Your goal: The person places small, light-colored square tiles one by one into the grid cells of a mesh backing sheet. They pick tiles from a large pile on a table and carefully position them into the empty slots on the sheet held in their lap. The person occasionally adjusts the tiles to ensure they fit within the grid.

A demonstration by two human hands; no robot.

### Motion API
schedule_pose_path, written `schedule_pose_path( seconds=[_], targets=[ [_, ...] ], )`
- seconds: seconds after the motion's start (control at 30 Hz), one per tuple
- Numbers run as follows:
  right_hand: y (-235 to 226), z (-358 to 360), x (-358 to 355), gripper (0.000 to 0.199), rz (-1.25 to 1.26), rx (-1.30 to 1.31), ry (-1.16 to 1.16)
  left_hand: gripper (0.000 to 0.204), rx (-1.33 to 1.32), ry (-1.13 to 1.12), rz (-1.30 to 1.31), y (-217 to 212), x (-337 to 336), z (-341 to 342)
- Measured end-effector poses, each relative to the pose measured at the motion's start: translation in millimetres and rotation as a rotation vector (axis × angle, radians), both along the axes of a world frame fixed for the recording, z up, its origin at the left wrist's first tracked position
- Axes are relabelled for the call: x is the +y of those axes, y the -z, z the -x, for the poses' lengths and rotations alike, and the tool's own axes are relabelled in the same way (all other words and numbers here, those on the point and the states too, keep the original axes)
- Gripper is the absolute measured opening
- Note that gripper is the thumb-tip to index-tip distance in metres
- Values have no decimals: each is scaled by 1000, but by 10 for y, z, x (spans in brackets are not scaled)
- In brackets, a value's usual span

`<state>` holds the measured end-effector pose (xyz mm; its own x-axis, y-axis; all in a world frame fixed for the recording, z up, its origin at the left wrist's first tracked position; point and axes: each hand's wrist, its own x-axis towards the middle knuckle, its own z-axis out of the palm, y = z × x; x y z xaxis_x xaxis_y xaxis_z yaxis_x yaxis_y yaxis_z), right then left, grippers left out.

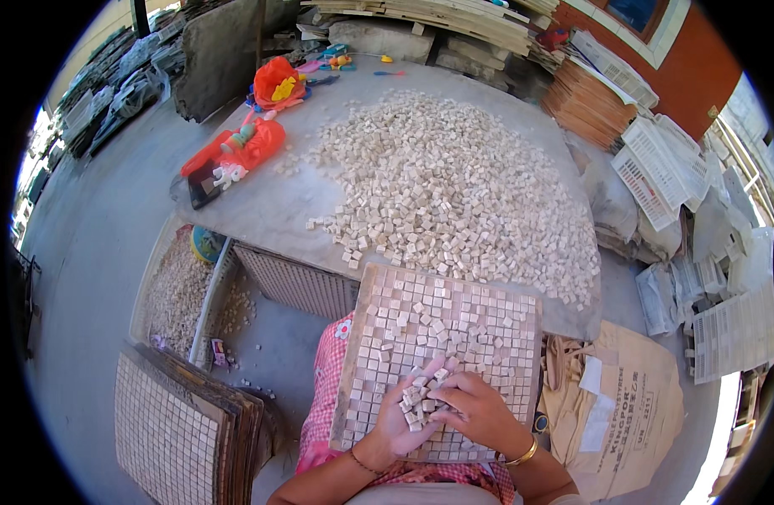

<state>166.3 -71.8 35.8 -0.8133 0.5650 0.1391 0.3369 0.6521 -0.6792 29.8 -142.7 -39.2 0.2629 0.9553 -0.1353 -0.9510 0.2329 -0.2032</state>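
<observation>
A square mosaic board [532, 353] rests across my lap, its grid part filled with small beige stone tiles and with loose tiles scattered on top. My left hand [392, 431] is cupped over the near part of the board, holding a small heap of stone tiles [419, 402]. Fingers curled, my right hand [486, 414] is closed over the heap's right side, its fingertips against the tiles. Just beyond the board, a large spread of loose stone tiles [437, 185] covers much of the grey table [278, 198].
Filled mosaic boards [164, 421] are stacked at the lower left, near a white bin [140, 290] of tiles. Red plastic bags [269, 143], a dark phone [204, 187] and toys lie on the table's left. Brown paper sacks [648, 404] and white crates [656, 168] stand right.
</observation>
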Motion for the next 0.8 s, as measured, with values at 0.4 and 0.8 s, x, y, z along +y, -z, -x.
schedule_pose_path(
  seconds=[0.4,0.8],
  targets=[
    [-39,-52,32,25,304,63,133,53,79,34,27,-52,-14,-43],
    [159,-211,19,10,807,303,302,53,184,-12,123,-122,8,-62]
  ],
)
